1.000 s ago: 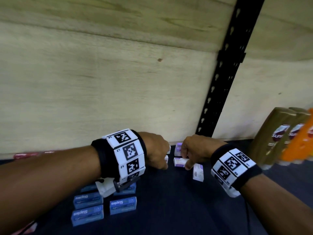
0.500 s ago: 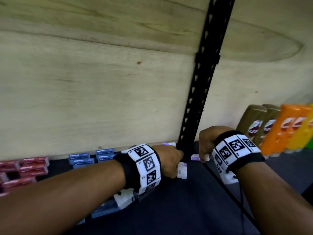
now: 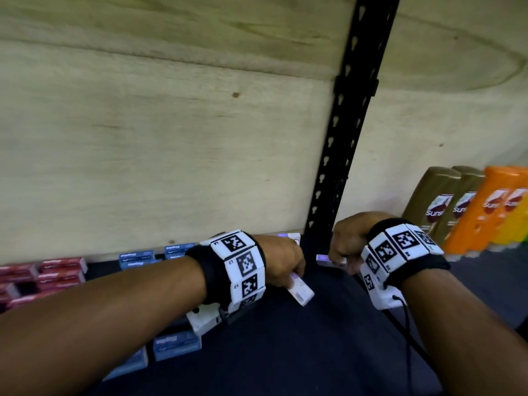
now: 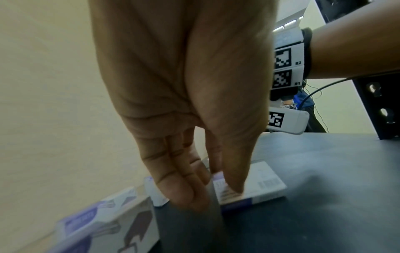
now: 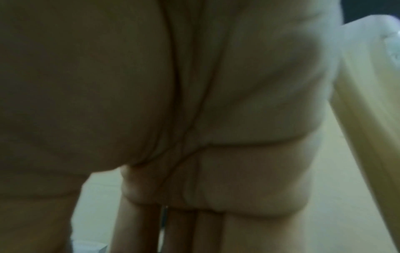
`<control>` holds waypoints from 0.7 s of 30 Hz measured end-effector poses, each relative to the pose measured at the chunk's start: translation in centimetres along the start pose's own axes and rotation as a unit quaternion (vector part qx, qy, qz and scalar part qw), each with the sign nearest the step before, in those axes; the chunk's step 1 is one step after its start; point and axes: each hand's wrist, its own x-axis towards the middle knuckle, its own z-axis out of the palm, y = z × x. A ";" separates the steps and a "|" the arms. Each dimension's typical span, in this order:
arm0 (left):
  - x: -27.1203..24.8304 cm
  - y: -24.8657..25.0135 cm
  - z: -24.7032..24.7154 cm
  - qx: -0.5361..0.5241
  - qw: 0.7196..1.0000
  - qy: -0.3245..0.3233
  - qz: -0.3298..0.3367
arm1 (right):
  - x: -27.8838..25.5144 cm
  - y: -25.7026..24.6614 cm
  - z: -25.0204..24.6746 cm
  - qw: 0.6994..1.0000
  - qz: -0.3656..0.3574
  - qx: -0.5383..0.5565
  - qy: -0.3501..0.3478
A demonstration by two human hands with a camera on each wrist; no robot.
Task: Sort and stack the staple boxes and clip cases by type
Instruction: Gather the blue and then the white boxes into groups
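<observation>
Dark shelf board (image 3: 328, 352) under a pale plywood back wall (image 3: 143, 152), split by a black slotted upright (image 3: 337, 167) at the rear

Left hand (image 3: 281, 260) near the middle of the shelf, fingers (image 4: 179, 184) and thumb pinching one end of a white-and-purple box (image 3: 301, 291); box flat on the board, free end poking out toward the front edge on the thumb side. Seen from the left wrist: thumb tip on the box's top face, fingers down its far side, a second white-and-purple box (image 4: 108, 220) lying just left of the fingers, against the back wall. One more white-and-purple box (image 3: 288, 237) at the rear, beyond the knuckles, partly hidden

Right hand (image 3: 347, 241) just right of the upright's foot, fingers curled down over another white-and-purple box (image 3: 328, 260) whose lit end juts left from under the knuckles. Right wrist view blurred and filled with palm; exact grip not readable there

Blue staple boxes (image 3: 175, 345) under and in front of the left forearm near the front edge, more blue staple boxes (image 3: 137, 257) along the back wall. Red boxes (image 3: 60, 271) stacked at the rear left end of the shelf. Shampoo bottles (image 3: 468, 210), brown then orange, standing along the back wall toward the right end

Bare dark board between the two hands and forward of them to the front edge; wall close behind both sets of knuckles
</observation>
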 end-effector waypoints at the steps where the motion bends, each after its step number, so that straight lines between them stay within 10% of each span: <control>1: -0.2 -0.2 0.1 -0.008 1.000 0.005 -0.006 | 0.3 0.0 0.1 1.000 -0.004 0.010 0.002; 21: -3.2 -2.3 -1.3 -0.030 0.992 -0.024 -0.124 | 1.8 -1.9 1.2 0.993 -0.083 0.078 0.011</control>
